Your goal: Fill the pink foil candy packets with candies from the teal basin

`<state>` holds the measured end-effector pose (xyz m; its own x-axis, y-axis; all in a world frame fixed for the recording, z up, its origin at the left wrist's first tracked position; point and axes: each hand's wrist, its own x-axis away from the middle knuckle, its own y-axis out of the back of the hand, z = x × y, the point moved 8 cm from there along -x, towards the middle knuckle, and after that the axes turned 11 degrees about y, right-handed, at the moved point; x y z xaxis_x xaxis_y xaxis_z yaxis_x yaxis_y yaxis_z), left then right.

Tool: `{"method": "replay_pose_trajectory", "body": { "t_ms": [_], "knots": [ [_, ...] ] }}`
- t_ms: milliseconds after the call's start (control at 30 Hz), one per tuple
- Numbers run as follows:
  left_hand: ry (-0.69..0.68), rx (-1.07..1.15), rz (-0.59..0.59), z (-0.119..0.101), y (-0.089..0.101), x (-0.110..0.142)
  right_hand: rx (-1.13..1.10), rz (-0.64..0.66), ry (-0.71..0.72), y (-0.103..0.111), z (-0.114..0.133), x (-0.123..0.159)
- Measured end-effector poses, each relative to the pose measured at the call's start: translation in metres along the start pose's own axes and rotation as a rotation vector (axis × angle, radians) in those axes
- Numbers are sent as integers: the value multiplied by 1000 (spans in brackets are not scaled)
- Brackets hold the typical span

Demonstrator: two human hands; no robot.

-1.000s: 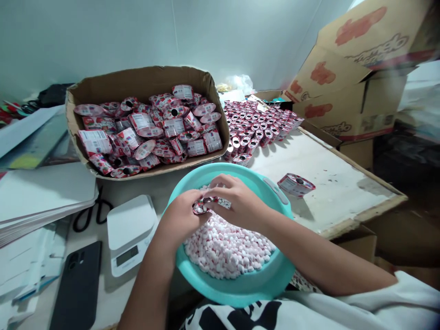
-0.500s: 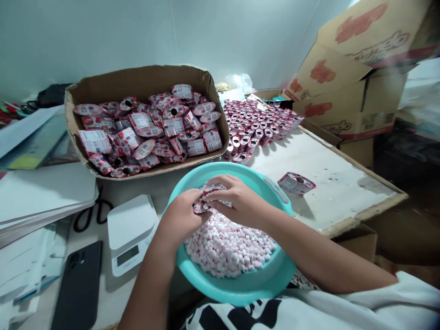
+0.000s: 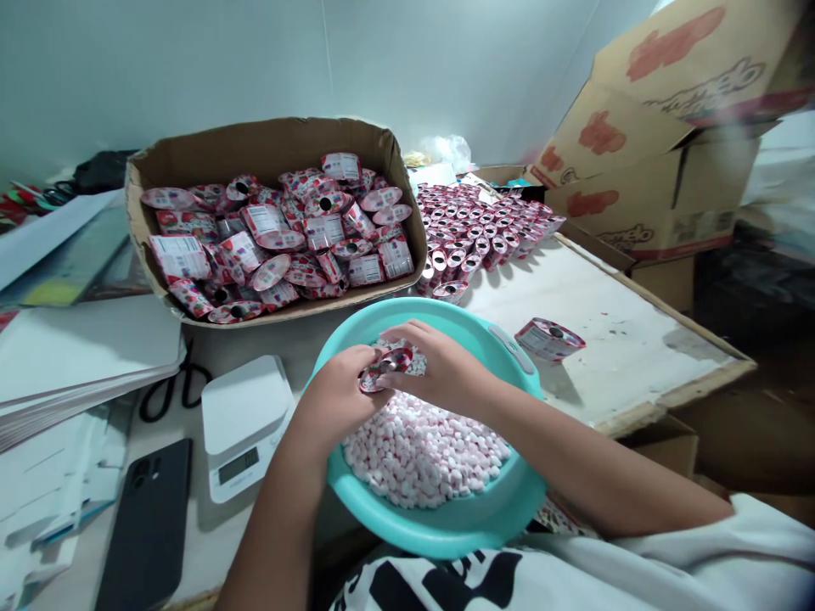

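Observation:
My left hand [image 3: 339, 389] is closed around a small red-and-white printed candy pack [image 3: 370, 379], its round opening facing up. My right hand [image 3: 439, 363] is at the pack's right side, its thumb and fingers curled against the pack's top. Both hands are above a turquoise basin [image 3: 439, 543]. Inside the basin lies a heap of small pale pink and white candies [image 3: 426, 458]. Part of the pack is hidden behind my fingers.
A cardboard box [image 3: 153, 280] full of similar packs stands behind the basin. More packs [image 3: 490, 221] stand in rows, and a single pack [image 3: 550, 338] sits to the right. At left are a white scale [image 3: 245, 407], a phone [image 3: 146, 526], scissors [image 3: 169, 395] and papers [image 3: 89, 348].
The fingers of my right hand have shifted, and more of the pack's top, with its red rim and dark opening, shows between the hands. The view has moved slightly.

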<state>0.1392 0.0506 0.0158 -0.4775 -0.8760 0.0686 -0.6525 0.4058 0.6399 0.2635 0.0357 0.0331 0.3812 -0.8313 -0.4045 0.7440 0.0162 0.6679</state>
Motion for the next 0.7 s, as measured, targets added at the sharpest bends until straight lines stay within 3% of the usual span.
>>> {"method": "replay_pose_trajectory", "body": {
  "t_ms": [267,467,700],
  "knots": [
    [-3,35,-14,-2,2,0,38,-10,42,8,-3,2],
    [32,40,2,1,1,-1,42,99,243,1,18,-2],
    [12,59,-53,1,5,-1,106,129,316,8,24,-1]
  ]
}}
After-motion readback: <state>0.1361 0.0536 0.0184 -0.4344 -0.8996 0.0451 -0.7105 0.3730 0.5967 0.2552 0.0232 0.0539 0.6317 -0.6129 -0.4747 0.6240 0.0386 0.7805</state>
